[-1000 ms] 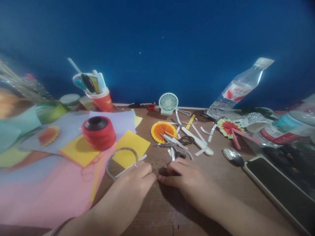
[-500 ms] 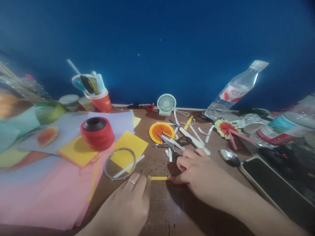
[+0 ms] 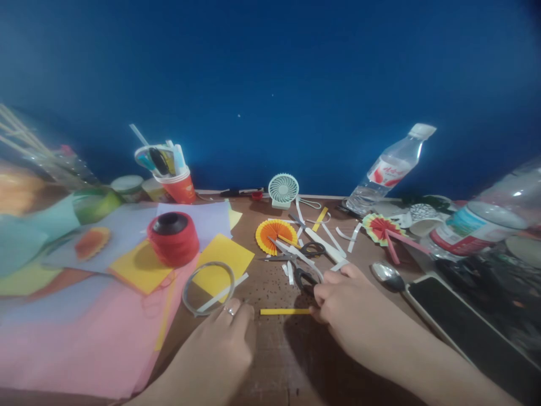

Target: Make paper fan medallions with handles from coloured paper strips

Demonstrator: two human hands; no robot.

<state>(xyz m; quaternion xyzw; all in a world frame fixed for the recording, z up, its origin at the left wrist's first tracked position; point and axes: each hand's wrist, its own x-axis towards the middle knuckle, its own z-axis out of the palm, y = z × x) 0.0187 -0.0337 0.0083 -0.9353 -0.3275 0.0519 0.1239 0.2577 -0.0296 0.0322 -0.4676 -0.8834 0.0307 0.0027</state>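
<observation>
A narrow yellow paper strip [image 3: 284,311] lies across the brown table in front of me. Its right end is under the thumb and fingers of my right hand [image 3: 349,307], which are closed on it. My left hand [image 3: 224,344], with a ring on one finger, rests curled just left of the strip's other end, apart from it. A clear tape roll [image 3: 186,293] sits beyond that hand. Black-handled scissors [image 3: 306,280] lie just past my right fingers, with a white-handled cutter [image 3: 329,248] behind. Near the scissors is an orange and yellow pleated paper rosette [image 3: 268,232].
Left are coloured paper sheets [image 3: 84,338], yellow squares [image 3: 224,259] and a red ribbon roll [image 3: 173,239]. A pen cup [image 3: 181,187] and small fan [image 3: 283,189] stand behind. Right are a spoon [image 3: 386,276], phone [image 3: 460,321], paper pinwheel [image 3: 382,228] and bottles [image 3: 386,172].
My left hand has come off the strip's left end, leaving a gap. My right hand has shifted slightly right, and more of the strip shows. The camera view has tilted up a little.
</observation>
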